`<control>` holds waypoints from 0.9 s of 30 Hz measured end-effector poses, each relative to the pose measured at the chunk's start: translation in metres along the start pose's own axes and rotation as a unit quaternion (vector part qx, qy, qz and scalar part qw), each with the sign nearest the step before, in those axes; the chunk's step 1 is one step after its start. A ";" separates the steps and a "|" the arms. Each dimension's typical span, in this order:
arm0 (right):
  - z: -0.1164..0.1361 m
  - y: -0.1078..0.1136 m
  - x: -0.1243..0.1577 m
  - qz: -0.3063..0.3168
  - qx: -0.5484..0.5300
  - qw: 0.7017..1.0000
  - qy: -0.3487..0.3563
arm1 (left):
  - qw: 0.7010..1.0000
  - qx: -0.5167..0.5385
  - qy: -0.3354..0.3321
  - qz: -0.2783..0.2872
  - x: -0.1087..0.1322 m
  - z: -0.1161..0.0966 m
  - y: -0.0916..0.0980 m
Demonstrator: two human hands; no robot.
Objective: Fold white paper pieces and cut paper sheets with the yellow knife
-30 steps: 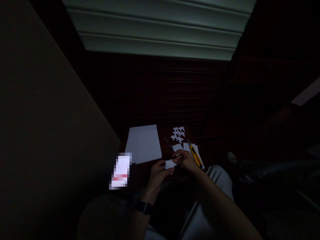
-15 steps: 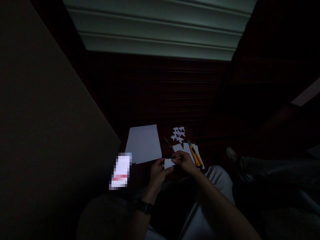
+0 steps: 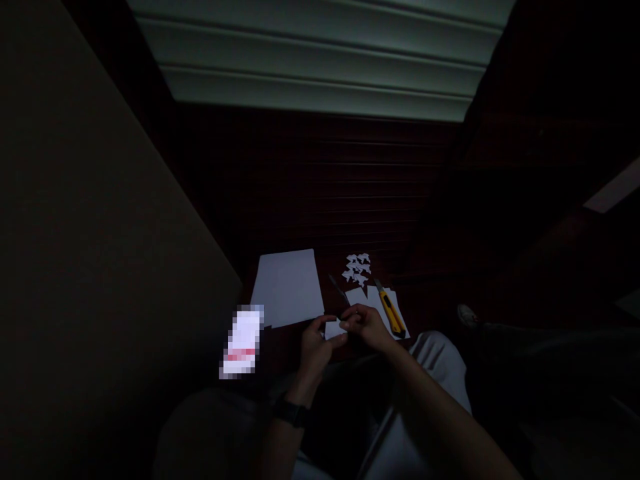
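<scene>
A small piece of white paper (image 3: 333, 329) is held between my two hands, low over the near side of the dark table. My left hand (image 3: 316, 345) is closed on its left and lower edges, a dark watch on that wrist. The fingers of my right hand (image 3: 367, 325) pinch its right edge. Just beyond them lies a dark, thin tool (image 3: 338, 289), perhaps scissors, its near end hidden by my right hand. A yellow utility knife (image 3: 391, 309) rests on cut white sheets (image 3: 375, 298) to the right.
A stack of white paper (image 3: 289, 287) lies at the left of the table. Several small paper cutouts (image 3: 357, 267) are grouped at the back. A blurred-out bright rectangle (image 3: 243, 343) sits at the near left. Another person's shoe (image 3: 467, 315) shows at the right.
The small paper has shifted slightly left in my hands. The other person's leg and shoe at the right have moved a little. The table items stay put.
</scene>
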State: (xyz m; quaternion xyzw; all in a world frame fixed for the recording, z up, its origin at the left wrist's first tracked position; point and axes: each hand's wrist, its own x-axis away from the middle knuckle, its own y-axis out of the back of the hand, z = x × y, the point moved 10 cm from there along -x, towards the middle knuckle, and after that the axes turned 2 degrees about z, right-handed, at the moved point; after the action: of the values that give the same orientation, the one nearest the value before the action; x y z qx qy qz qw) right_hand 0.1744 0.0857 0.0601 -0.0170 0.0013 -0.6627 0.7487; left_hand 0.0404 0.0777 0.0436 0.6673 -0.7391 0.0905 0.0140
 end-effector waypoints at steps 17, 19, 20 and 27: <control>-0.042 0.011 0.024 -0.208 -0.118 0.970 -0.046 | 0.993 0.109 0.023 -0.039 -0.002 0.016 0.012; -0.046 0.003 0.032 -0.223 -0.138 0.964 -0.039 | 0.993 0.101 0.017 -0.064 -0.001 0.015 0.018; -0.047 -0.001 0.035 -0.227 -0.143 0.963 -0.037 | 0.992 0.098 0.016 -0.074 -0.001 0.014 0.020; -0.041 0.002 0.041 -0.218 -0.121 0.968 -0.033 | 0.988 0.132 0.045 -0.062 -0.001 0.016 0.028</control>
State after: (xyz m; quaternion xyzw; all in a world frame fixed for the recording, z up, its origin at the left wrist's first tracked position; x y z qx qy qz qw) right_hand 0.1802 0.0440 0.0196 -0.1292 0.0531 -0.8037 0.5784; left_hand 0.0149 0.0789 0.0243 0.7032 -0.6766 0.2157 -0.0353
